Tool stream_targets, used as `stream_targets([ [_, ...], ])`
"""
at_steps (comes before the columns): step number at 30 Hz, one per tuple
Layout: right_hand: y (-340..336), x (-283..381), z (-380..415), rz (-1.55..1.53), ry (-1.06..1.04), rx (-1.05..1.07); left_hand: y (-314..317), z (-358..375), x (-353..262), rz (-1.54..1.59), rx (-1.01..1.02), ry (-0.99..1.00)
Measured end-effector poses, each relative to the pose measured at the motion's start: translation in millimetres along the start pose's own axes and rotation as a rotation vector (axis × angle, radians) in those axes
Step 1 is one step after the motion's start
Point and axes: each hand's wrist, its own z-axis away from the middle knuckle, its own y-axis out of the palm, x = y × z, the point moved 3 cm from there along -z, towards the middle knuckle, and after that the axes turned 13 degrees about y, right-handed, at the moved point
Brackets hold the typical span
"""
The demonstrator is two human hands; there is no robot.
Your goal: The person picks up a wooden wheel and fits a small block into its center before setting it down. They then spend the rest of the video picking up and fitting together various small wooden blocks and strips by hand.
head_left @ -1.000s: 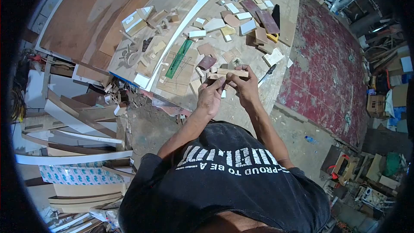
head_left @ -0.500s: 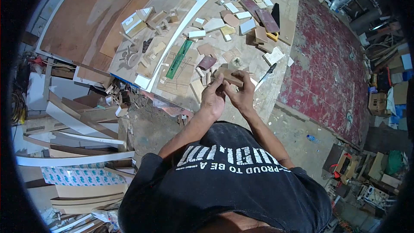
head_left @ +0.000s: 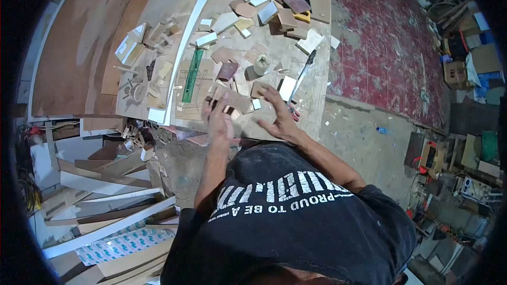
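My left hand [head_left: 219, 121] is at the near edge of the workbench with its fingers around a brown wooden block [head_left: 236, 101]; motion blurs the fingertips a little. My right hand [head_left: 283, 120] is apart from it, thumb and fingers spread, holding nothing. Just beyond the right fingertips lies a small brown wood piece [head_left: 258, 89]. A small white block [head_left: 256, 104] lies between the hands. Beyond them stands a round pale container [head_left: 261, 64], and a maroon sandpaper-like piece [head_left: 227, 71] lies near the block.
A green ruler [head_left: 192, 76] lies on a marked board at left. Farther back are many wood offcuts [head_left: 245, 9] and a black-and-yellow handsaw [head_left: 302, 16]. A long thin tool with a black handle [head_left: 310, 59] lies at right. Curved strips [head_left: 105, 182] are stacked at lower left.
Both hands were together on the wooden block; now the right hand has let go and opened, while the left has moved left with the block. The camera view has shifted.
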Motion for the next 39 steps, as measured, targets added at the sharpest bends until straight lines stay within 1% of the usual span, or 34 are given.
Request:
stream_targets([
  [1, -8, -20, 10, 0.017, 0.071, 0.021, -9, -6, -5, -0.09, 0.023, 0.122],
  [2, -13, -54, 21, 0.124, 0.207, -0.005, -14, -7, -7, -0.095, 0.018, 0.116],
  [3, -29, -66, 28, 0.081, 0.45, -0.018, -21, -7, -8, -0.086, -0.013, 0.066],
  [4, -43, -106, 38, 0.238, 0.629, -0.047, -25, -5, -7, -0.077, -0.046, 0.019],
  [5, -56, -149, 51, 0.261, 0.697, -0.18, -25, -3, -9, -0.082, -0.057, 0.019],
  [6, -71, -178, 56, 0.332, 0.706, -0.164, -21, -2, -11, -0.048, -0.025, 0.0],
  [7, -84, -199, 55, 0.442, 0.663, -0.189, -19, 0, -12, -0.016, 0.007, -0.021],
  [8, -92, -218, 54, 0.41, 0.733, -0.188, -18, 0, -12, -0.025, -0.001, -0.025],
  [9, -95, -223, 50, 0.405, 0.74, -0.182, -18, 0, -11, 0.025, -0.028, -0.04],
  [11, -101, -222, 36, 0.502, 0.704, -0.159, -17, 0, -12, 0.07, -0.056, -0.052],
  [12, -101, -216, 29, 0.498, 0.708, -0.156, -18, 0, -16, 0.088, -0.062, -0.016],
  [14, -87, -199, 12, 0.513, 0.628, -0.081, -26, 2, -21, 0.101, -0.073, 0.014],
  [15, -75, -200, 6, 0.629, 0.606, -0.061, -36, 3, -25, 0.078, -0.095, 0.046],
  [17, -56, -183, -2, 0.544, 0.544, -0.09, -47, 3, -34, 0.065, -0.103, 0.083],
  [19, -48, -182, -19, 0.488, 0.624, -0.096, -65, 10, -47, -0.11, -0.181, 0.157],
  [20, -52, -186, -29, 0.435, 0.555, -0.195, -77, 10, -50, -0.145, -0.174, 0.189],
  [21, -58, -196, -43, 0.436, 0.552, -0.202, -90, 11, -53, -0.179, -0.169, 0.222],
  [22, -73, -209, -60, 0.432, 0.586, -0.322, -101, 15, -56, -0.176, -0.163, 0.226],
  [23, -88, -223, -77, 0.424, 0.62, -0.442, -110, 19, -65, -0.505, -0.1, 0.338],
  [24, -106, -237, -94, 0.465, 0.569, -0.512, -120, 21, -72, -0.836, -0.037, 0.447],
  [25, -124, -250, -111, 0.504, 0.515, -0.577, -146, 18, -69, -0.837, -0.043, 0.454],
  [27, -147, -257, -146, 0.674, 0.51, -0.575, -206, 17, -64, -0.525, -0.221, 0.377],
  [28, -148, -247, -161, 0.636, 0.451, -0.561, -205, 26, -74, -0.689, -0.255, 0.422],
  [29, -144, -235, -176, 0.597, 0.393, -0.547, -169, 33, -87, -0.812, -0.278, 0.504],
  [30, -126, -224, -189, 0.578, 0.378, -0.513, -177, 34, -88, -0.801, -0.289, 0.482],
  [31, -103, -213, -200, 0.576, 0.302, -0.447, -191, 36, -86, -0.789, -0.299, 0.46],
  [32, -81, -200, -211, 0.574, 0.226, -0.385, -210, 36, -75, -0.254, -0.421, 0.425],
  [33, -51, -198, -220, 0.57, 0.426, -0.008, -209, 38, -78, -0.257, -0.449, 0.441],
  [34, -14, -173, -215, 0.407, 0.207, -0.148, -203, 39, -77, -0.26, -0.508, 0.386],
  [35, 24, -165, -212, 0.369, 0.263, -0.011, -198, 40, -76, -0.26, -0.561, 0.329],
  [36, 64, -164, -209, 0.369, 0.233, 0.081, -194, 40, -77, -0.21, -0.523, 0.343],
  [37, 99, -160, -204, 0.35, 0.074, 0.112, -191, 40, -79, -0.207, -0.534, 0.357],
  [38, 134, -164, -208, 0.402, 0.063, 0.197, -189, 39, -81, -0.177, -0.545, 0.344],
  [39, 158, -152, -212, 0.509, 0.157, 0.285, -185, 38, -84, -0.149, -0.557, 0.33],
])
